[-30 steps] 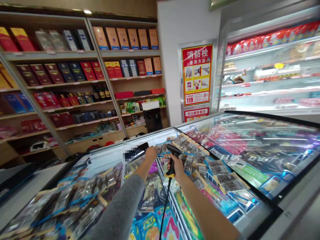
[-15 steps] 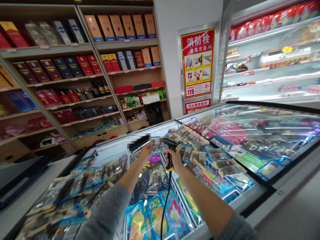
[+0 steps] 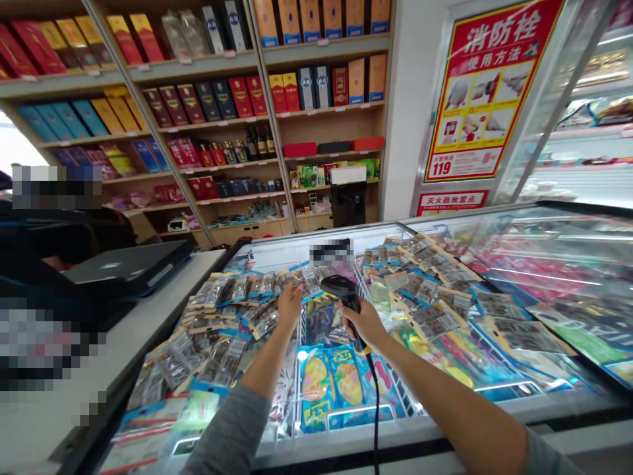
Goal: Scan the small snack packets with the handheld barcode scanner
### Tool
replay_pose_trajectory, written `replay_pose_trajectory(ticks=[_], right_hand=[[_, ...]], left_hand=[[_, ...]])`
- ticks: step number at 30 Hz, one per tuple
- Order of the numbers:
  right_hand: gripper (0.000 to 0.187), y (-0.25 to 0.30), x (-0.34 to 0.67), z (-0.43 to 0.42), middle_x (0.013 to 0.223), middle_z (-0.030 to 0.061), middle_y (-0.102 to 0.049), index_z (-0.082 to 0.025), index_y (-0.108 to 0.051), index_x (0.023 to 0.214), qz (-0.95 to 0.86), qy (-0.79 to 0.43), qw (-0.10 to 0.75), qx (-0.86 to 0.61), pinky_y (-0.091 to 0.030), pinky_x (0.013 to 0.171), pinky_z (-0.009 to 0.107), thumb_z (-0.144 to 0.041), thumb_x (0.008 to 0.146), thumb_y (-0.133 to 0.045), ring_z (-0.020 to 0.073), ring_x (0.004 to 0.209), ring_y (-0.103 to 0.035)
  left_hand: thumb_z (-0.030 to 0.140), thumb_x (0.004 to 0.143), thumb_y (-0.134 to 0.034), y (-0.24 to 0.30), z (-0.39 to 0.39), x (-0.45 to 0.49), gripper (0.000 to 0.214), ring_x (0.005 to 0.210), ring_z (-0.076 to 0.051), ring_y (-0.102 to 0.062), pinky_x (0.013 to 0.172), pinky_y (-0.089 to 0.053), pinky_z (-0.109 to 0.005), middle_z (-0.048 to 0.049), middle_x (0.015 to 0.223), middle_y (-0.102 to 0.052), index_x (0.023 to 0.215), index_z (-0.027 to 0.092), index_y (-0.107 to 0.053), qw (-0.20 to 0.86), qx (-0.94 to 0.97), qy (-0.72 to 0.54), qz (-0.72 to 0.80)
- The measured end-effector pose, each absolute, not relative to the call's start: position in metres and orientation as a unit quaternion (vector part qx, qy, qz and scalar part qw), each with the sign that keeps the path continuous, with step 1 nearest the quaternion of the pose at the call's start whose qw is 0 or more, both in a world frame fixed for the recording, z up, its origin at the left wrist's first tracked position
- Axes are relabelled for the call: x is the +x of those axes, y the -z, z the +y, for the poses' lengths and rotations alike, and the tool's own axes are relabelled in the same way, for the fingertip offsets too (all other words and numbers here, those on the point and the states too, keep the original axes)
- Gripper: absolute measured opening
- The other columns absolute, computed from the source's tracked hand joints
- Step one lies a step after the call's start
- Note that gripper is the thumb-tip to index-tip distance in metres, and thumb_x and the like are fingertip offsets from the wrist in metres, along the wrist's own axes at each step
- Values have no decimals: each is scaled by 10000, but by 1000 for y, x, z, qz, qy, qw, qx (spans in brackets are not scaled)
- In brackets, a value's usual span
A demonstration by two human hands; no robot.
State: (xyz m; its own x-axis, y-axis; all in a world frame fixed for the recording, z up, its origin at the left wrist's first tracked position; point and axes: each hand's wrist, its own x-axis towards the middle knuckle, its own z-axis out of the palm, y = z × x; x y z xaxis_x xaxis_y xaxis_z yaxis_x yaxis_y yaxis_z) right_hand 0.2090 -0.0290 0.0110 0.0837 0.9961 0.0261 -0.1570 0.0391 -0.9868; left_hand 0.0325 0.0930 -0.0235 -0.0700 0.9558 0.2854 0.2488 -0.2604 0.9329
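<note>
My right hand is wrapped round the grip of a black barcode scanner, whose black cord hangs down toward me. The scanner's head points left, toward my left hand. Between the fingertips of that hand I pinch a small clear snack packet with a blue edge, though its outline blends with the packets behind. Under both hands is a glass-topped freezer with wire baskets. Many similar packets lie spread over the glass at left, and more packets at right.
Blue ice-cream bags show beneath the glass in the middle. At left stands a white counter with a dark flat device on it; a blurred, pixelated person is beyond. Shelves of boxed bottles line the back wall, beside a red poster.
My view has swung left and downward, bringing the counter and a person into sight. Both hands stay over the freezer, still with the packet and the scanner.
</note>
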Motion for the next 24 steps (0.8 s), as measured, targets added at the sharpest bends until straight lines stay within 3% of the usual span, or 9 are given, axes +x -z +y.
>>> replay_pose_trajectory(ticks=[4, 10, 15, 21, 24], right_hand=[[265, -11, 205, -38, 451, -97, -457, -219, -502, 838, -486, -470, 530, -511, -327, 344, 241, -433, 731, -616, 106, 309, -401], [221, -10, 200, -49, 436, -74, -479, -217, -536, 820, -557, -414, 444, -566, -340, 406, 241, -428, 791, -595, 121, 343, -444], [219, -13, 199, -51, 418, -68, -480, -216, -537, 796, -553, -398, 443, -583, -336, 420, 246, -425, 793, -600, 127, 349, -436], [196, -13, 198, -51, 395, -58, -479, -221, -558, 759, -528, -418, 459, -580, -302, 400, 253, -389, 753, -661, 130, 338, -417], [206, -9, 197, -51, 390, -64, -471, -226, -557, 747, -510, -442, 471, -568, -289, 386, 247, -383, 735, -690, 127, 329, -413]], left_hand=[[374, 817, -549, 26, 91, 35, 216, 619, -164, -560, 645, -419, -275, 14, 611, -574, 885, 190, -641, 288, 627, -522, 501], [378, 857, -509, 27, 85, 33, 221, 612, -155, -536, 651, -400, -266, 31, 606, -553, 884, 194, -629, 262, 610, -529, 529], [350, 876, -490, 25, 82, 34, 193, 663, -156, -561, 667, -404, -258, 17, 665, -584, 877, 193, -601, 283, 598, -540, 520], [370, 863, -528, 19, 78, 35, 212, 560, -124, -440, 589, -331, -234, 52, 557, -430, 733, 203, -534, 271, 594, -517, 553], [365, 868, -525, 19, 78, 35, 202, 595, -131, -470, 614, -351, -235, 41, 585, -468, 760, 198, -557, 271, 596, -517, 551]])
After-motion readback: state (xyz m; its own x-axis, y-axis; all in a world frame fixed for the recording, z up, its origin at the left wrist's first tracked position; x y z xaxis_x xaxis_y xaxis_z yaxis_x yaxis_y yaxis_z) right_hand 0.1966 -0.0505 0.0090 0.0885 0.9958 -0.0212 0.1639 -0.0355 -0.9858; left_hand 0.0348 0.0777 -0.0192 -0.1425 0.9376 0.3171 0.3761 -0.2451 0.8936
